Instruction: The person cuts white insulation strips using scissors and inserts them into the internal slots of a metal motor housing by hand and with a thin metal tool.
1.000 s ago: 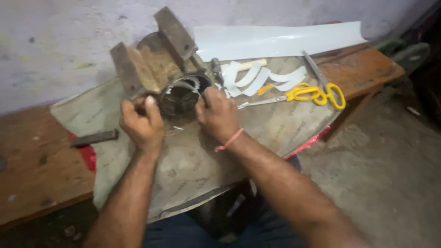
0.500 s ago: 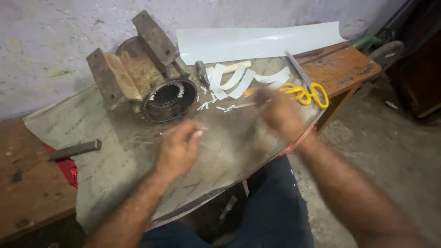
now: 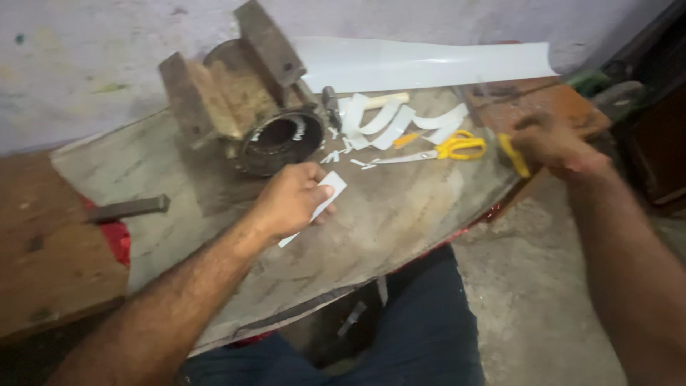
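Grey worktop [image 3: 429,214], hands, paper strip [image 3: 321,200]

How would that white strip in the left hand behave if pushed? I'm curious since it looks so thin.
The white strip in the left hand looks thin and flat, so probably light and floppy. Similar cut strips curl on the bench, so it likely bends easily.

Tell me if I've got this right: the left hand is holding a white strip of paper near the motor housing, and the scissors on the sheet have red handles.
Not quite. In the head view the scissors have yellow handles, not red. The rest holds: the left hand holds a white paper strip near the motor housing.
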